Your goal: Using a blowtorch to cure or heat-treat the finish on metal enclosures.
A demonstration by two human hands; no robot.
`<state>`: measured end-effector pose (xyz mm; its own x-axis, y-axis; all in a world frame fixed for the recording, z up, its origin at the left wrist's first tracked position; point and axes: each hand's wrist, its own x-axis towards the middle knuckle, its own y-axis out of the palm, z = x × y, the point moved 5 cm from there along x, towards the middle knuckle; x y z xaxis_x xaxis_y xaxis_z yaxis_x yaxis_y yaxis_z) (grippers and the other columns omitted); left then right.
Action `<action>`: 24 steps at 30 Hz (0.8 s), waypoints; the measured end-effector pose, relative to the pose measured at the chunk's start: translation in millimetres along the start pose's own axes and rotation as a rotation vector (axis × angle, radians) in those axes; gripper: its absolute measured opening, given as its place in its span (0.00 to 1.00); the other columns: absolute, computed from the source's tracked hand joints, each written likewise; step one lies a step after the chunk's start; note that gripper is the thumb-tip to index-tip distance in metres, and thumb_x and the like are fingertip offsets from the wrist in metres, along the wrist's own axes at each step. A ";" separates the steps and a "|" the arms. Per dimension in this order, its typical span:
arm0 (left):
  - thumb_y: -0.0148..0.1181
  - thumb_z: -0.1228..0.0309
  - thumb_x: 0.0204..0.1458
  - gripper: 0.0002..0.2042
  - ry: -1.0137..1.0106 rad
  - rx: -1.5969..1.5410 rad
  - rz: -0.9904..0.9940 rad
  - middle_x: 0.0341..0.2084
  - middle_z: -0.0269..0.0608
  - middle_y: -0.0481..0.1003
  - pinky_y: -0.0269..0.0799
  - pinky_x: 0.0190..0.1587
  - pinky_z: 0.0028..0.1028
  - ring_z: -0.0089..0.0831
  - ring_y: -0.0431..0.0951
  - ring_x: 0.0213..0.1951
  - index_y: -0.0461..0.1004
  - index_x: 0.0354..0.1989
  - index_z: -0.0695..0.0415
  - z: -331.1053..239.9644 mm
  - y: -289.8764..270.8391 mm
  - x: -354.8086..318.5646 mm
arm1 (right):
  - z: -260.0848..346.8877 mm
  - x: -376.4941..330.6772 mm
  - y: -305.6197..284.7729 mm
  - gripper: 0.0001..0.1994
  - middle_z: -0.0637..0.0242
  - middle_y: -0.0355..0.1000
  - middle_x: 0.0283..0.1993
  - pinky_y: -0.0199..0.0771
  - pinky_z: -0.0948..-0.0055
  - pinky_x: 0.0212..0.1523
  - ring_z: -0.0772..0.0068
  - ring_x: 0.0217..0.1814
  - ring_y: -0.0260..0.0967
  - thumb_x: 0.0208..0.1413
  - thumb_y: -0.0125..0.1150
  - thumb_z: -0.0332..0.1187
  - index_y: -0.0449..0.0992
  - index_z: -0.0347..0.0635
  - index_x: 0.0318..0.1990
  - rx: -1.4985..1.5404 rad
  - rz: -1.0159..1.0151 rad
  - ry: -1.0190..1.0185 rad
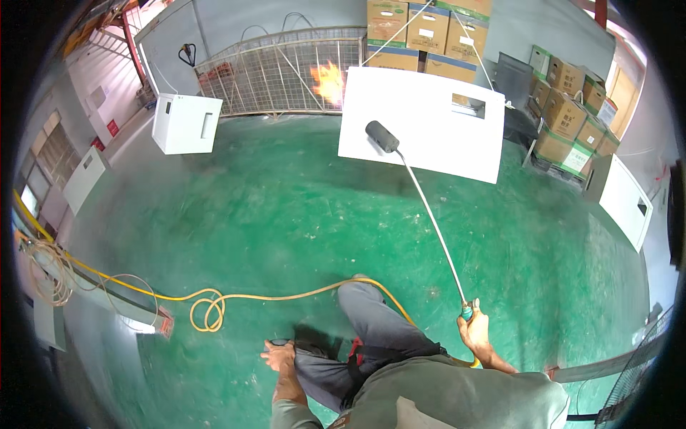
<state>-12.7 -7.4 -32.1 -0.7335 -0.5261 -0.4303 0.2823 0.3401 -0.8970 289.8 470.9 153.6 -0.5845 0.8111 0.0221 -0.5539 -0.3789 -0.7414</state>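
My right hand (475,333) is closed round the grip of a long gas torch (431,214), near its green valve. The thin metal tube slants up and left to a dark cylindrical burner head (383,136), which overlaps the lower part of a large white panel (421,118) with a rectangular cutout. An orange flame (329,83) shows beside the panel's left edge. By my left knee, my left hand (279,355) has bent fingers, next to a small dark thing that I cannot make out.
A yellow hose (286,297) trails across the green floor with a loop. Cords run up from the panel. Behind it stand a wire mesh cage (279,75) and stacked cartons (448,32). A white box (187,124) stands left; more cartons (568,107) and another white panel (625,200) are right.
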 end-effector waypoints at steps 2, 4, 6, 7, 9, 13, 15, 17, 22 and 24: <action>0.74 0.47 0.40 0.51 0.003 -0.003 -0.004 0.59 0.54 0.58 0.76 0.54 0.47 0.55 0.71 0.56 0.51 0.73 0.40 3.8 -1.3 0.0 | -12.2 -6.2 6.7 0.08 0.59 0.65 0.16 0.68 0.66 0.23 0.62 0.16 0.66 0.54 0.57 0.30 0.72 0.35 0.37 -0.039 0.049 0.015; 0.74 0.48 0.39 0.50 0.000 -0.008 -0.007 0.60 0.55 0.57 0.76 0.54 0.46 0.55 0.71 0.57 0.51 0.72 0.40 2.5 -5.0 -2.2 | -5.6 -8.6 6.0 0.08 0.57 0.66 0.17 0.68 0.66 0.23 0.61 0.17 0.68 0.52 0.58 0.30 0.73 0.35 0.36 -0.055 0.090 -0.019; 0.74 0.48 0.39 0.50 -0.003 -0.024 -0.009 0.61 0.55 0.57 0.76 0.54 0.46 0.55 0.70 0.57 0.52 0.72 0.40 1.1 -6.5 -4.8 | -1.7 -11.3 8.0 0.09 0.57 0.70 0.19 0.71 0.64 0.26 0.63 0.19 0.72 0.48 0.61 0.31 0.74 0.34 0.34 -0.036 0.162 0.055; 0.74 0.49 0.39 0.50 -0.005 -0.032 -0.010 0.61 0.55 0.57 0.76 0.55 0.46 0.54 0.70 0.57 0.52 0.72 0.40 0.5 -6.8 -6.3 | 0.4 -12.0 10.9 0.10 0.57 0.71 0.19 0.72 0.64 0.27 0.64 0.20 0.72 0.48 0.61 0.31 0.74 0.33 0.34 -0.027 0.187 0.069; 0.75 0.48 0.39 0.50 -0.001 -0.033 -0.019 0.61 0.55 0.57 0.76 0.55 0.45 0.54 0.70 0.58 0.52 0.72 0.41 -1.3 -9.5 -8.9 | 7.2 -8.2 23.5 0.13 0.59 0.72 0.20 0.72 0.63 0.29 0.67 0.22 0.72 0.46 0.63 0.32 0.75 0.32 0.36 0.020 0.229 0.087; 0.73 0.46 0.39 0.50 -0.028 -0.012 0.000 0.62 0.55 0.57 0.75 0.57 0.44 0.54 0.69 0.59 0.52 0.73 0.40 -2.9 -16.1 -13.5 | 45.6 19.4 56.8 0.18 0.66 0.67 0.19 0.68 0.66 0.27 0.74 0.22 0.64 0.46 0.64 0.31 0.78 0.33 0.45 -0.012 0.375 0.035; 0.73 0.46 0.39 0.51 -0.044 -0.008 0.001 0.63 0.55 0.56 0.74 0.56 0.44 0.53 0.69 0.59 0.52 0.73 0.39 1.1 -16.7 -12.9 | 75.5 42.2 73.3 0.19 0.61 0.70 0.20 0.71 0.64 0.29 0.69 0.23 0.68 0.45 0.64 0.32 0.78 0.33 0.47 -0.010 0.411 -0.045; 0.72 0.45 0.39 0.50 -0.040 -0.004 0.008 0.64 0.55 0.56 0.74 0.56 0.44 0.54 0.69 0.59 0.52 0.73 0.39 -1.0 -14.5 -12.2 | 88.2 69.6 94.1 0.21 0.58 0.71 0.21 0.72 0.63 0.30 0.67 0.23 0.70 0.45 0.64 0.33 0.78 0.34 0.49 0.012 0.421 -0.128; 0.72 0.45 0.40 0.49 -0.060 -0.017 0.024 0.64 0.54 0.56 0.75 0.55 0.43 0.53 0.69 0.57 0.54 0.72 0.39 5.0 -20.1 -17.2 | 137.1 141.1 152.1 0.17 0.58 0.72 0.23 0.73 0.62 0.31 0.65 0.25 0.71 0.46 0.65 0.34 0.77 0.33 0.42 -0.004 0.476 -0.249; 0.72 0.45 0.40 0.48 -0.064 -0.024 0.035 0.64 0.54 0.56 0.75 0.54 0.42 0.52 0.69 0.57 0.55 0.72 0.39 0.2 -25.4 -21.2 | 156.6 171.5 177.9 0.15 0.58 0.72 0.23 0.73 0.62 0.31 0.65 0.25 0.71 0.46 0.65 0.34 0.76 0.33 0.39 0.012 0.478 -0.264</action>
<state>-4.2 -5.0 -0.2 -0.6820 -0.5625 -0.4674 0.2916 0.3769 -0.8791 -1.9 472.9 130.5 -0.9009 0.4084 -0.1469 -0.1956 -0.6842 -0.7026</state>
